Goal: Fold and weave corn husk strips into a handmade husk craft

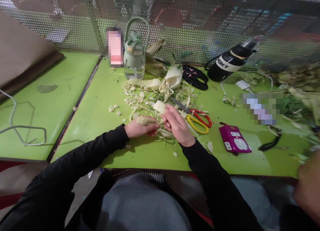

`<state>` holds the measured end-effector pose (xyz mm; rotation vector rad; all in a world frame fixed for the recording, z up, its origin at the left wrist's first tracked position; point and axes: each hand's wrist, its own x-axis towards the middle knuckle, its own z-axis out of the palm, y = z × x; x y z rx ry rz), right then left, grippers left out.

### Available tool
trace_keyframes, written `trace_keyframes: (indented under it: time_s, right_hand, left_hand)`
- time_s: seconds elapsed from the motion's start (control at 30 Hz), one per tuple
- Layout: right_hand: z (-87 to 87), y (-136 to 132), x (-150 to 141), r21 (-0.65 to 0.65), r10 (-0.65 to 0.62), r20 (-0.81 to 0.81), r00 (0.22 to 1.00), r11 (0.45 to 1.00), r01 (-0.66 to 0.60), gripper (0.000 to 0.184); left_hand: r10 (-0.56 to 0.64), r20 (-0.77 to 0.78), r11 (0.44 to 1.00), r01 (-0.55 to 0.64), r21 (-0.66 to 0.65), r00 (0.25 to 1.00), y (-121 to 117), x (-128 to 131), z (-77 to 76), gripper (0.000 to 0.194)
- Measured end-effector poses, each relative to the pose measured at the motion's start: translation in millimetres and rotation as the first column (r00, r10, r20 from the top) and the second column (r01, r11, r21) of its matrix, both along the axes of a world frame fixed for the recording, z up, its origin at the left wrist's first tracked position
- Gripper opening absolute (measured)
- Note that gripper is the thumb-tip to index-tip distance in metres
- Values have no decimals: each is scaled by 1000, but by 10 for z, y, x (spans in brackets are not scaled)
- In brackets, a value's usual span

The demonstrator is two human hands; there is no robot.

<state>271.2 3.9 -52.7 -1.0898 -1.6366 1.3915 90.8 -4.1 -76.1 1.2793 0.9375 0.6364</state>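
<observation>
My left hand (143,127) is closed around a folded, pale corn husk (145,120). Pinched in the fingers of my right hand (176,122) is a small, whitish piece of husk (159,106), held up just beyond the left hand. Scissors (198,120) with one red and one yellow handle lie beside my right hand, their blades pointing into the scraps. A heap of cut husk bits (140,97) and shreds spreads in front of both hands. Behind it rests a larger bundle of husks (172,78).
A green water bottle (134,62) and a blurred phone (115,47) stand at the back, by the perforated metal screen (175,21). Further right are a black bottle (228,62), a purple power socket (235,139) and another blurred phone. Part of another person shows at the right edge.
</observation>
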Motion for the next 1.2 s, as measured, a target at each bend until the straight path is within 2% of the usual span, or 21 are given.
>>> trace_keyframes:
  time_s: [0.1,0.17,0.37,0.43,0.53,0.67,0.8,0.9,1.07,1.2]
  right_hand:
    - [-15,-17,0,193,-77,179,981,980,41,30]
    - [-40,-12,5,267,-149,216,965,960,89,31]
    - [-60,5,21,298,-194,204,960,946,128,40]
    - [-15,4,32,334,-175,236,956,938,89,41]
    - [70,16,67,375,-82,266,960,927,-25,37]
    - [124,34,124,315,54,303,951,937,-154,26]
    - [107,30,137,323,59,380,923,927,-191,23]
    - [102,27,122,385,19,390,920,905,-182,17]
    - [108,49,121,375,45,406,913,903,-211,14]
    - [86,83,146,401,53,467,883,877,-265,11]
  left_hand:
    - [-36,86,996,43,-82,996,-5,-1,-21,16]
    - [-54,86,989,65,-133,995,-22,6,-25,18]
    - [-69,67,975,82,-206,995,-58,43,2,23]
    - [-54,80,973,71,-220,995,-52,41,2,24]
    - [13,100,969,12,-248,995,-36,31,-12,24]
    - [149,108,957,-116,-266,983,-19,22,-1,21]
    - [227,78,935,-195,-298,971,-9,15,51,20]
    - [225,111,933,-181,-311,968,3,2,69,15]
    - [136,203,961,-79,-263,970,42,-30,16,9]
    - [133,218,970,-81,-231,967,61,-42,-34,7]
